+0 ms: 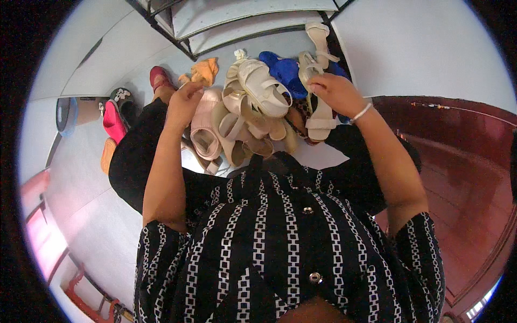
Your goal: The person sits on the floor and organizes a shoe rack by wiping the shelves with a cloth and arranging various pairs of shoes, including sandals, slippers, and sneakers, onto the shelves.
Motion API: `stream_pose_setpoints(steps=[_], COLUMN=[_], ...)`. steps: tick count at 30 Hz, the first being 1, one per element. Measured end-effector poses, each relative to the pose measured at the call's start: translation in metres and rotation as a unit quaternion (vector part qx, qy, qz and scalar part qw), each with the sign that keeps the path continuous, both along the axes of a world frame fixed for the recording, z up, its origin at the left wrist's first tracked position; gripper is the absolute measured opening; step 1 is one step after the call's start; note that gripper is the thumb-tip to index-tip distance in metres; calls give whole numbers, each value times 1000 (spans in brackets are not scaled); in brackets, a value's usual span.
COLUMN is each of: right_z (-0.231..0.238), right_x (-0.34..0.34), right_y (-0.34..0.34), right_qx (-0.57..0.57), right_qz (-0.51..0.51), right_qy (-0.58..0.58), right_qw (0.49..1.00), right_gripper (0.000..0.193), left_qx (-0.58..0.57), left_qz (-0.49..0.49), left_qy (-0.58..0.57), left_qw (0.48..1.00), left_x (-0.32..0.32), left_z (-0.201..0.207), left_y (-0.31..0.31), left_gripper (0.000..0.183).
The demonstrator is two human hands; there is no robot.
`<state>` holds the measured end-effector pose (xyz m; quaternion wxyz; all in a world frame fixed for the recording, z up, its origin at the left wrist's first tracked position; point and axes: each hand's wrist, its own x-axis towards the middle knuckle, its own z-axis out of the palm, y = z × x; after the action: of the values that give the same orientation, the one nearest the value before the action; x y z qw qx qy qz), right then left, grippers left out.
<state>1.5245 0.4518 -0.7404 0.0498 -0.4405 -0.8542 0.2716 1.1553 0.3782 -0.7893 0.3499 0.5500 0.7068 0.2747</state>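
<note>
My left hand [184, 102] is on the left of the shoe heap, its fingers loosely bent and apart, and I see nothing in it. It is beside a pale pink shoe [206, 137] and just below a crumpled orange cloth [204, 70]. My right hand [337, 92], with a white bangle at the wrist, has its fingers curled on a cream sandal [307, 65]. Below that hand lies another cream sandal [321, 125] with a wide strap. White strapped sandals [264, 86] top the middle of the heap, partly hiding beige shoes [237, 105] beneath.
A dark-framed rack [242, 35] stands at the far side. Blue cloth-like items [284, 71] lie behind the heap. On the left are a bright pink shoe [112, 123] and a dark shoe [125, 103]. A red-brown wooden panel [458, 188] is at the right. A red shoe [160, 78] is on my left foot.
</note>
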Motion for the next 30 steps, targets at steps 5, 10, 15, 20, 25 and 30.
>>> stream_pose_setpoints(steps=[5, 10, 15, 20, 25, 30], right_z=[-53, -142, -112, -135, -152, -203], right_x=[16, 59, 21, 20, 18, 62], right_y=[18, 6, -6, 18, 14, 26], right_qx=[37, -262, -429, -421, -398, -351], right_qz=[-170, -543, -577, -608, -602, -622], right_qy=[46, 147, 264, 217, 286, 243], right_qw=[984, 784, 643, 637, 631, 657], right_gripper=[27, 42, 58, 61, 55, 45], left_qx=[-142, -341, -374, -406, -333, -319], left_qz=[81, 128, 163, 178, 212, 185], left_qy=[-330, -491, -526, -533, -542, -589], left_qw=[930, 791, 746, 721, 742, 719], left_x=[43, 128, 151, 164, 165, 145], left_z=[-11, -96, -87, -86, -86, -74], left_y=[8, -20, -34, -15, -19, -8], left_gripper=[30, 36, 31, 33, 31, 32])
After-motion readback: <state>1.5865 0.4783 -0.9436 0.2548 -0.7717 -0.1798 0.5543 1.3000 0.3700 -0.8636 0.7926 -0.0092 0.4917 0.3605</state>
